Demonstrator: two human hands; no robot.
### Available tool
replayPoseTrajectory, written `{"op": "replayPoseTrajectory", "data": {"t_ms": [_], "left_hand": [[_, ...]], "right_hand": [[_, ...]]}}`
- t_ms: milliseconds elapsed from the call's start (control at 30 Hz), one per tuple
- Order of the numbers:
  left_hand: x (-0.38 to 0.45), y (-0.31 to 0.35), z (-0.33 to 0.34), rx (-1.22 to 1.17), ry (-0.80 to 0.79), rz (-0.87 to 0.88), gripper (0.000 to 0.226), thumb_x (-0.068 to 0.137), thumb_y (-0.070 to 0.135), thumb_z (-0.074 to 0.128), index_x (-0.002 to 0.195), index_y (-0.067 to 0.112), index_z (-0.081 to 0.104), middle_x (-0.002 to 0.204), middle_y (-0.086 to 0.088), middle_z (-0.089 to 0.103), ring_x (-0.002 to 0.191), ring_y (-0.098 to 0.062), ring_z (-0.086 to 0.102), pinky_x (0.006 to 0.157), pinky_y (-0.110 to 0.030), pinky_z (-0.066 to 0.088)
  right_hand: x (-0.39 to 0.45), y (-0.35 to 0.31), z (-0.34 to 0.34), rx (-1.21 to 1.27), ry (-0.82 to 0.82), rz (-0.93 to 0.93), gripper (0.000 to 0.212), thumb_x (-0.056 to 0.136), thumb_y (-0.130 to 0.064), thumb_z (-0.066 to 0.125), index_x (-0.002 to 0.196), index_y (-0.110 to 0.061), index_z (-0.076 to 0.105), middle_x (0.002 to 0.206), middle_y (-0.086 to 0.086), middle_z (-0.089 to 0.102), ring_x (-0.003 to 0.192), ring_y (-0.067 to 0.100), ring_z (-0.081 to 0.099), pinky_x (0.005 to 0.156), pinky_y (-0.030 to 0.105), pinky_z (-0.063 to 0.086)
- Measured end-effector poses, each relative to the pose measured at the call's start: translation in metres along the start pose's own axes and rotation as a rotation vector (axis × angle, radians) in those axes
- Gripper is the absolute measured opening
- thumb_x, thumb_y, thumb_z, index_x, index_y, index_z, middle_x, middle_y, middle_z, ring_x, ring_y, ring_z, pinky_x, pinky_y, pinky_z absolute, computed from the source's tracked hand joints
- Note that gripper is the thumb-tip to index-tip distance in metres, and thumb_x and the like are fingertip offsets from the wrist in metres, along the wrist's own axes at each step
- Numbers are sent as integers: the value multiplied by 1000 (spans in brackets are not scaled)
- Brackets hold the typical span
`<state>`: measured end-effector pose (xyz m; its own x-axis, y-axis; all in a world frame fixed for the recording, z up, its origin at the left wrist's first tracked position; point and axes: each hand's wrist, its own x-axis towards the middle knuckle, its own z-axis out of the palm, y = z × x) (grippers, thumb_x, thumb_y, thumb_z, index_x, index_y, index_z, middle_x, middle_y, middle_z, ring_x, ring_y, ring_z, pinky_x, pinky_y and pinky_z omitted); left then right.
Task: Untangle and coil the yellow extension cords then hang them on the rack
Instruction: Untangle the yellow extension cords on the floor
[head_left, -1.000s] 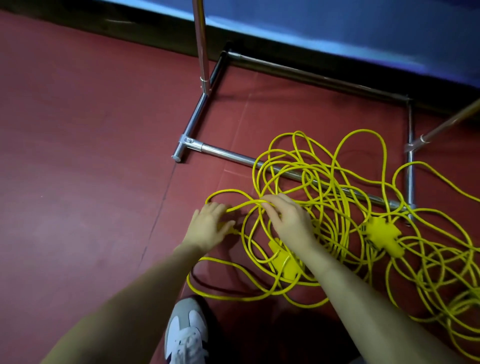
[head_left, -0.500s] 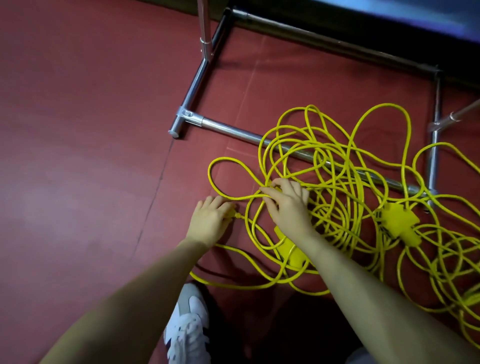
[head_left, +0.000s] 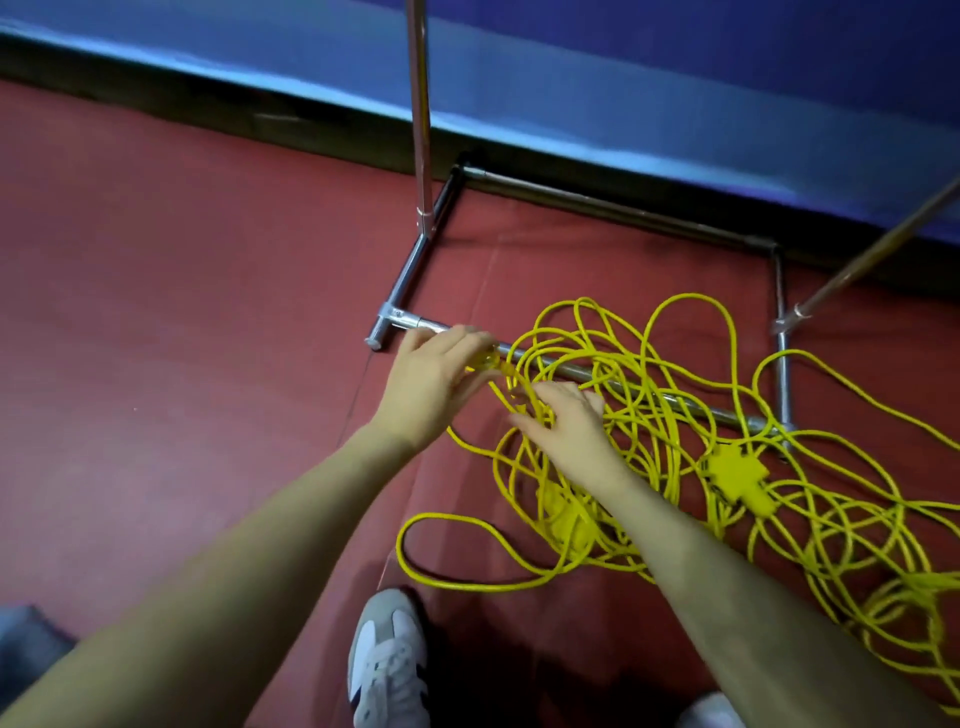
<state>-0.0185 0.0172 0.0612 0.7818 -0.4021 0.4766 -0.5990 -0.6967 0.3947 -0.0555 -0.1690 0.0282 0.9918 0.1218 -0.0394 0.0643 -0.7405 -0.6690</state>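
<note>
The red floor (head_left: 182, 364) fills most of the frame, with a blue wall along the top, and the chrome rack (head_left: 623, 376) stands across the upper middle and right: its base bars form a rectangle on the floor and two uprights rise out of the top edge. The yellow extension cords (head_left: 675, 415) lie in one loose tangle over the centre right and lower right, draped across the rack's near base bar, with one multi-outlet block (head_left: 737, 475) right of centre and another (head_left: 569, 525) partly hidden under the right forearm. A long free loop (head_left: 441, 571) trails out toward the lower middle, just above a white shoe (head_left: 389, 660). At centre frame both hands work the left edge of the tangle: the left hand (head_left: 434, 379) has its fingers curled in around a bunched bit of cord by the base bar, though blur hides how firmly it grips, and the right hand (head_left: 563, 421) lies spread with relaxed fingers over several strands, pressing or parting rather than clearly pinching one. The step appears to be finding and freeing one end. It would go best by keeping the left hand's piece as the anchor, following that single strand with the right, and lifting loops over it instead of pulling, since tugging would likely tighten crossings and snag the cord under the bar.
</note>
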Motion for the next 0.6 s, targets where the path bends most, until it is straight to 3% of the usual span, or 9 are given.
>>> {"op": "replayPoseTrajectory", "data": {"t_ms": [67,100,200,300,400,500,600], "left_hand": [[27,19,-23,-17,44,58,31,87,40,55,106,16,60,98,2,68,88,-9,56,77,-27,29],[39,28,-33,-17,62,85,31,87,40,55,105,15,62,97,2,67,87,-8,55,76,-25,28],[66,53,-60,-45,148,63,33,86,41,56,103,13,63,95,3,66,85,-6,54,74,-22,25],[87,76,-81,-134,217,-50,35,86,41,60,103,12,64,94,8,62,83,-3,53,75,-23,26],[106,100,-101,-183,233,-92,27,84,34,64,103,14,64,94,12,57,83,-6,56,76,-34,39],[121,113,-114,-97,107,-145,24,84,36,66,99,17,63,93,4,64,89,-22,62,81,-41,45],[125,134,-116,-139,-42,-140,30,85,36,61,109,18,61,103,1,66,100,-24,60,94,-41,40]], "right_hand": [[2,-19,-28,259,48,83,3,86,-18,66,89,-18,66,80,-1,68,79,16,62,85,32,40],[1,-29,-45,371,62,107,5,87,-11,64,86,-16,65,70,-1,65,68,11,60,75,30,46],[-6,-51,-95,473,132,88,5,87,-2,63,82,-3,64,53,-6,57,49,0,51,54,14,41],[-14,-69,-138,575,164,95,3,86,2,62,88,0,62,56,-1,57,46,-2,53,50,11,45],[-20,-82,-173,590,240,40,6,87,-3,63,85,-8,65,58,2,54,44,0,49,48,14,41],[-25,-89,-202,565,394,-24,14,89,-9,63,82,-20,68,52,-10,52,44,-1,41,48,13,34],[-31,-95,-220,571,463,-94,15,88,-7,63,85,-21,68,51,-20,58,50,-5,49,55,9,36]]}}
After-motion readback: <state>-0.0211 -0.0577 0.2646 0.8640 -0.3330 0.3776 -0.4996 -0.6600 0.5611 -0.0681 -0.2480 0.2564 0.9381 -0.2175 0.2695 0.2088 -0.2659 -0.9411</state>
